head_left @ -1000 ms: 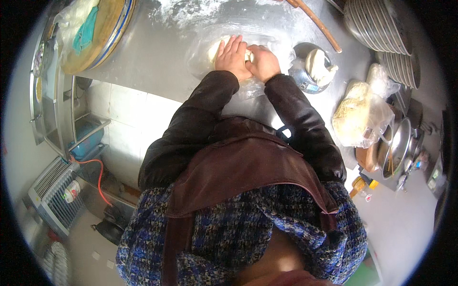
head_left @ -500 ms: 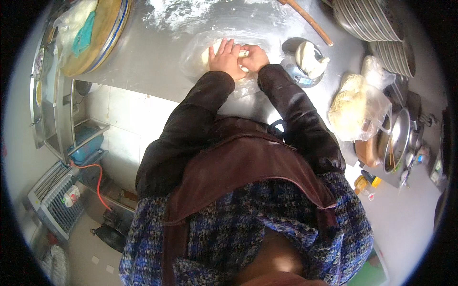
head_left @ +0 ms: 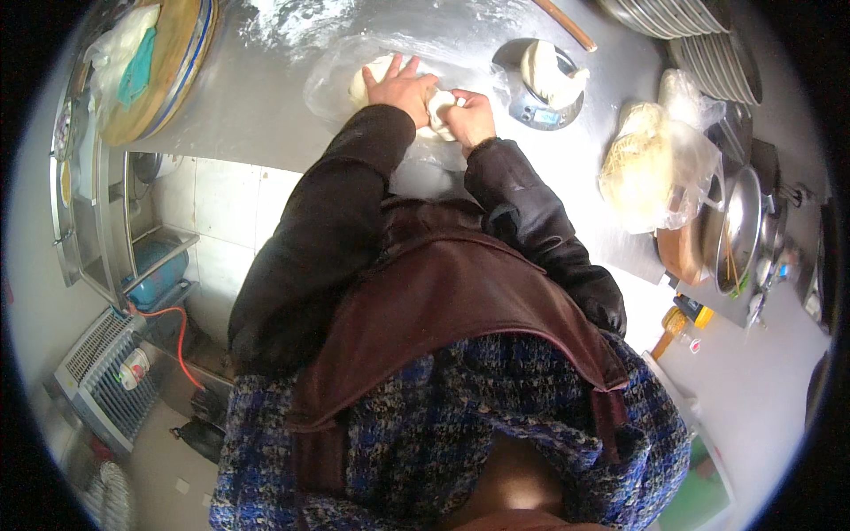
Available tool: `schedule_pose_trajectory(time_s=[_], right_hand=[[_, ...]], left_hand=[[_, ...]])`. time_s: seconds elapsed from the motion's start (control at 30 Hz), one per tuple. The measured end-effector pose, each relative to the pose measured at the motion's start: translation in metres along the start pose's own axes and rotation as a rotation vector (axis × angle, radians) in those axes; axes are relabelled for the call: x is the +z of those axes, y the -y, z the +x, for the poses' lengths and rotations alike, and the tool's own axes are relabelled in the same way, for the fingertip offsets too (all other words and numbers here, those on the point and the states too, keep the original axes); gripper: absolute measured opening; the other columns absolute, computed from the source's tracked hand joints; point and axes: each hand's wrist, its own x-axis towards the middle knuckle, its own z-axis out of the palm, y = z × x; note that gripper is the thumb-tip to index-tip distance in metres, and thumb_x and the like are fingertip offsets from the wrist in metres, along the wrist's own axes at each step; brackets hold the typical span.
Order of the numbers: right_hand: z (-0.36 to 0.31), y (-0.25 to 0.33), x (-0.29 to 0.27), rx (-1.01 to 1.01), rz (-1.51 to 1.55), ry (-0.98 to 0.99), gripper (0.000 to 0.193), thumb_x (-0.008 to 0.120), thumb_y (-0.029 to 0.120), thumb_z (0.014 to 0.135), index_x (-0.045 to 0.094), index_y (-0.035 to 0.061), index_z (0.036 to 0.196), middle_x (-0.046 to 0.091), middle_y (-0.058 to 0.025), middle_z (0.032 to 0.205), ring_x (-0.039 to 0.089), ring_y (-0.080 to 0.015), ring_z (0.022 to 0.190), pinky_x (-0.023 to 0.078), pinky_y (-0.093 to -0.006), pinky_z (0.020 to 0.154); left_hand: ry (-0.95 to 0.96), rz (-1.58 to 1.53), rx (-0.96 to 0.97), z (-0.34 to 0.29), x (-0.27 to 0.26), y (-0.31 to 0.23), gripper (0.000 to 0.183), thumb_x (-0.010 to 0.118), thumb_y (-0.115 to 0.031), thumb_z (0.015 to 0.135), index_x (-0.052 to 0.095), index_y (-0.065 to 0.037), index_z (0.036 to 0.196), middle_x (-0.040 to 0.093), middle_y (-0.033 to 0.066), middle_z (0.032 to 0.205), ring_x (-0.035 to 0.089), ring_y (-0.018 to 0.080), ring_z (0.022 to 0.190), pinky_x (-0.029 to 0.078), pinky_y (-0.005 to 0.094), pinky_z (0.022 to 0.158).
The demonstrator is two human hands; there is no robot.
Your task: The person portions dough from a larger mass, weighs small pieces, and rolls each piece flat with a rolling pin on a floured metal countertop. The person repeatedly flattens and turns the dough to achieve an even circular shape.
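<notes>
A pale lump of dough [head_left: 359,87] lies on a clear plastic sheet [head_left: 323,81] on the metal worktop. My left hand [head_left: 400,94] rests on it with fingers spread. My right hand [head_left: 471,119] grips a smaller bulge of dough [head_left: 439,106] at the lump's right side, the thumb on top. Whether this bulge is still joined to the lump is hidden by the left hand. To the right stands a round kitchen scale [head_left: 537,115] with a piece of dough [head_left: 551,76] on its pan.
White flour [head_left: 297,22] dusts the far worktop, and a wooden rolling pin [head_left: 567,24] lies at the far right. Stacked metal plates [head_left: 715,66], bagged pale food [head_left: 639,168] and a metal bowl [head_left: 737,232] stand right. Round wooden boards [head_left: 173,84] sit at the left.
My right hand has drawn back toward me, away from the left hand, and a bulge of dough now shows between them. The whole view has shifted slightly.
</notes>
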Motion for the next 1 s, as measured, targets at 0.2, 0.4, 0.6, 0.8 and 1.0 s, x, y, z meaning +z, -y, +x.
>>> schedule_pose_trajectory(time_s=[0.2, 0.4, 0.6, 0.8, 1.0], right_hand=[[-0.136, 0.072, -0.028, -0.166, 0.199, 0.4, 0.025, 0.063, -0.005, 0.078, 0.075, -0.0009, 0.099, 0.073, -0.0045, 0.081, 0.066, -0.013, 0.07, 0.052, -0.0266, 0.064], [-0.065, 0.108, -0.124, -0.955, -0.772, -0.676, 0.029, 0.068, 0.011, 0.092, 0.065, 0.0031, 0.12, 0.069, -0.0123, 0.115, 0.065, -0.0293, 0.107, 0.051, -0.039, 0.095], [0.015, 0.049, -0.125, -0.734, -1.259, -0.476, 0.048, 0.067, 0.027, 0.097, 0.06, 0.0048, 0.14, 0.059, -0.0165, 0.142, 0.056, -0.0315, 0.13, 0.042, -0.0385, 0.112], [-0.005, 0.076, -0.158, -0.649, 0.013, -0.432, 0.032, 0.063, 0.019, 0.102, 0.07, 0.0025, 0.128, 0.069, -0.0109, 0.132, 0.061, -0.0189, 0.125, 0.044, -0.0323, 0.108], [-0.071, 0.017, -0.118, -0.679, -0.433, -0.513, 0.014, 0.067, 0.009, 0.098, 0.077, 0.007, 0.108, 0.076, -0.0074, 0.105, 0.07, -0.0173, 0.095, 0.054, -0.0315, 0.082]], left_hand=[[0.099, -0.067, -0.244, 0.039, -0.008, 0.011, 0.092, 0.07, -0.065, 0.082, 0.032, -0.04, 0.162, 0.012, -0.0003, 0.175, 0.008, 0.0278, 0.161, 0.009, 0.0795, 0.119], [-0.02, -0.551, 0.024, 0.053, -0.004, 0.055, 0.1, 0.076, -0.052, 0.082, 0.028, -0.026, 0.166, 0.02, 0.0068, 0.174, 0.012, 0.0297, 0.161, -0.001, 0.0665, 0.125], [-0.546, -0.811, 0.184, -0.001, -0.005, 0.048, 0.076, 0.071, -0.023, 0.089, 0.041, -0.012, 0.158, 0.044, 0.0142, 0.162, 0.026, 0.0342, 0.157, 0.007, 0.0519, 0.129], [-0.548, -0.759, 0.076, -0.058, 0.006, 0.018, 0.058, 0.066, -0.01, 0.089, 0.054, -0.007, 0.146, 0.052, 0.0177, 0.152, 0.037, 0.0374, 0.15, 0.03, 0.049, 0.123], [-0.616, -0.671, 0.085, -0.069, 0.012, 0.016, 0.03, 0.065, -0.006, 0.088, 0.069, -0.007, 0.118, 0.069, 0.0114, 0.125, 0.056, 0.0347, 0.127, 0.047, 0.0443, 0.107]])
